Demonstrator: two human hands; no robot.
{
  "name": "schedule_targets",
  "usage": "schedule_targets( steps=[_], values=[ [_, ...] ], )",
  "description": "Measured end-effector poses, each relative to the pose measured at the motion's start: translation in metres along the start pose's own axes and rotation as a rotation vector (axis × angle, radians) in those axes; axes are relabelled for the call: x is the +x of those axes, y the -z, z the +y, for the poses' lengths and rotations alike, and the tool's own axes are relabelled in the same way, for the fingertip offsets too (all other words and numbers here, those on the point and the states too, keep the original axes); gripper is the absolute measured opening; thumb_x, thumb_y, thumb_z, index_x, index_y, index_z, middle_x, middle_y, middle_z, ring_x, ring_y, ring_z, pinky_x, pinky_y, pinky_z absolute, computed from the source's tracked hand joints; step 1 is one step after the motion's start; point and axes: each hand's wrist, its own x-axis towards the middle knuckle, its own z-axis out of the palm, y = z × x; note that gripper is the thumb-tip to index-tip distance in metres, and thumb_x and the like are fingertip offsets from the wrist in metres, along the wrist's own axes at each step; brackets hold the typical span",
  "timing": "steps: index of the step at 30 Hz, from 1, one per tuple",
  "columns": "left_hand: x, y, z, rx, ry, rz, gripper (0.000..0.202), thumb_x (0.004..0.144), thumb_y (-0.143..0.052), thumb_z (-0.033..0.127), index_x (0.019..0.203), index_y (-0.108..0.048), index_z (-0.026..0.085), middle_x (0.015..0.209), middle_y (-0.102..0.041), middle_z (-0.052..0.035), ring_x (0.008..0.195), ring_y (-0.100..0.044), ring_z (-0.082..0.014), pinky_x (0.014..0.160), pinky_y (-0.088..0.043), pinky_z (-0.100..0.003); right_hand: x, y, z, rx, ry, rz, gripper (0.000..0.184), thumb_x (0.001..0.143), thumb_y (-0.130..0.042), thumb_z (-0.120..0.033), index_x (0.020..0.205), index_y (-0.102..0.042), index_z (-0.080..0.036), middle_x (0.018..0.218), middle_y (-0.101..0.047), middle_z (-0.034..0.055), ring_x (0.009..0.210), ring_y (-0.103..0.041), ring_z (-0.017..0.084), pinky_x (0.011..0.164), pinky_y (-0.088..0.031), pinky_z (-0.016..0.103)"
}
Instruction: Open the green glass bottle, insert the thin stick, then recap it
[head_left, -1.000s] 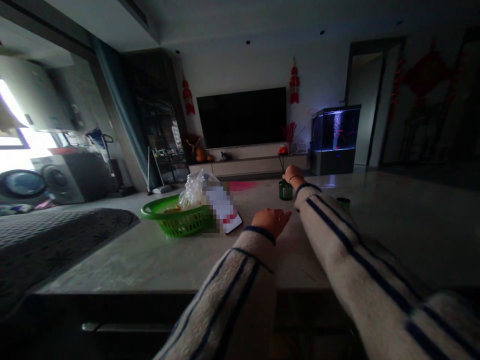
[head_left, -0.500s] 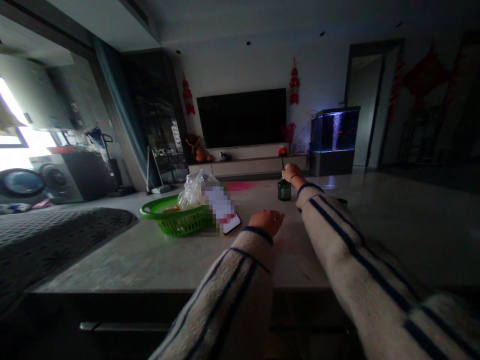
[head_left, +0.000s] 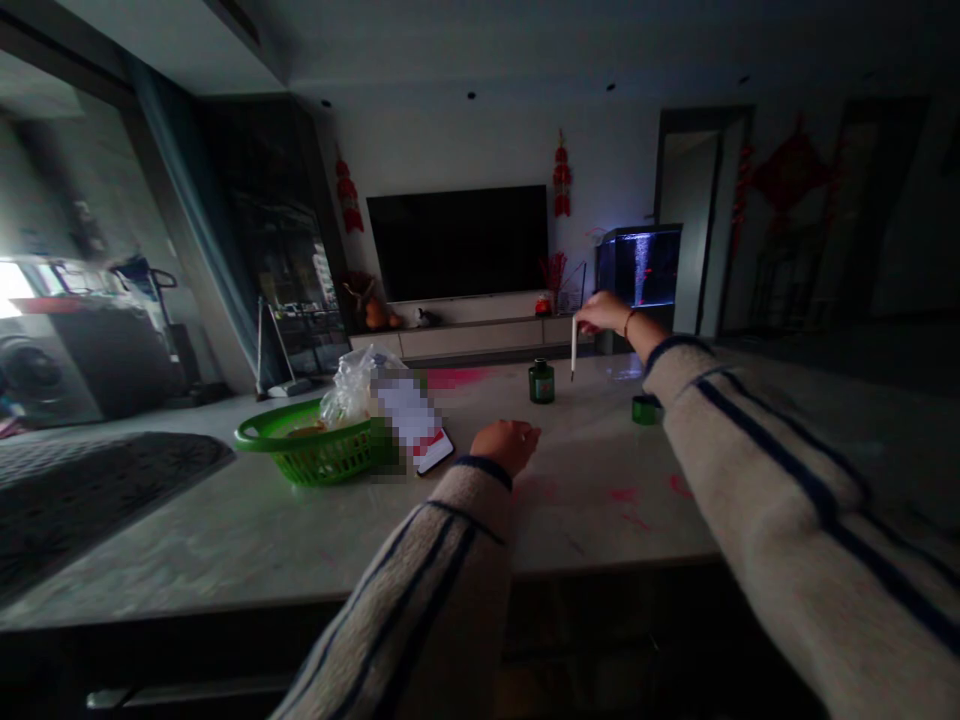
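Note:
Pinched in my right hand (head_left: 602, 313) is a thin white stick (head_left: 574, 350) with a dark tip, hanging nearly upright above the table. Just left of it, a small dark green bottle (head_left: 541, 384) with a label stands on the tabletop, apart from the stick. A green round cap (head_left: 644, 409) lies further right, near my right sleeve. My left hand (head_left: 506, 446) is low over the table in front of the bottle, fingers loosely bent and apart, with nothing visible in them.
On the left of the stone-topped table (head_left: 300, 540) stands a green basket (head_left: 322, 455) holding a clear plastic bag (head_left: 352, 385). A phone (head_left: 431, 450), partly blurred, leans against its side. Pink smears (head_left: 622, 496) mark the tabletop. A lit fish tank (head_left: 641, 268) stands beyond.
My right hand has moved from above the bottle up and right, and the white stick is now visible clear of the bottle. The view has turned right, bringing the green cap into fuller sight.

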Motion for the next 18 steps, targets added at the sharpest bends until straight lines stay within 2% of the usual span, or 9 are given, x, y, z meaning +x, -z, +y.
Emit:
schedule_targets(
  steps=[3,4,7,9,15,18],
  values=[
    [0.003,-0.001,-0.001,-0.008,-0.003,-0.01,0.041,0.086,-0.029,0.038,0.074,-0.064,0.019,0.062,-0.064,-0.002,0.062,-0.059,-0.0127,0.059,-0.041,-0.022,-0.023,0.001,0.029,0.021,-0.337,-0.496,0.005,0.069,-0.061,-0.014,0.066,-0.059,-0.011,0.054,-0.06,0.0015,0.048,-0.055,0.008,0.061,-0.05,0.023],
    [0.004,0.0,-0.002,-0.009,-0.008,-0.017,0.041,0.086,-0.029,0.038,0.075,-0.064,0.019,0.061,-0.064,-0.0018,0.061,-0.059,-0.0124,0.059,-0.041,-0.022,-0.03,-0.002,0.039,0.008,-0.384,-0.541,0.006,0.069,-0.061,-0.013,0.064,-0.059,-0.01,0.055,-0.061,0.0022,0.047,-0.054,0.007,0.061,-0.051,0.024],
    [0.004,0.0,-0.001,0.013,-0.009,-0.043,0.04,0.086,-0.029,0.037,0.076,-0.064,0.019,0.061,-0.064,-0.0015,0.061,-0.059,-0.0117,0.059,-0.04,-0.021,-0.046,-0.017,0.063,-0.002,-0.447,-0.61,0.008,0.068,-0.061,-0.012,0.061,-0.059,-0.009,0.054,-0.06,0.0024,0.048,-0.054,0.007,0.061,-0.05,0.024],
    [0.003,0.001,-0.001,0.043,-0.001,-0.042,0.038,0.085,-0.031,0.037,0.078,-0.064,0.019,0.063,-0.064,-0.0018,0.062,-0.059,-0.0117,0.059,-0.04,-0.021,-0.049,-0.026,0.07,-0.004,-0.455,-0.62,0.007,0.065,-0.065,-0.013,0.061,-0.06,-0.009,0.055,-0.061,0.003,0.05,-0.055,0.008,0.061,-0.049,0.024],
    [0.001,0.002,0.0,0.088,0.02,-0.039,0.037,0.085,-0.032,0.037,0.079,-0.064,0.021,0.072,-0.066,-0.004,0.068,-0.061,-0.0132,0.061,-0.042,-0.022,-0.044,-0.037,0.068,-0.091,-0.443,-0.683,0.011,0.063,-0.068,-0.015,0.061,-0.06,-0.008,0.058,-0.061,0.0036,0.057,-0.057,0.009,0.064,-0.049,0.022],
    [0.001,0.003,0.001,0.085,0.015,-0.049,0.036,0.085,-0.032,0.037,0.079,-0.064,0.02,0.073,-0.066,-0.0046,0.069,-0.061,-0.0134,0.062,-0.042,-0.023,-0.044,-0.039,0.069,-0.196,-0.385,-0.617,0.013,0.061,-0.07,-0.014,0.058,-0.059,-0.008,0.055,-0.059,0.0037,0.059,-0.059,0.012,0.063,-0.049,0.025]
  ],
)
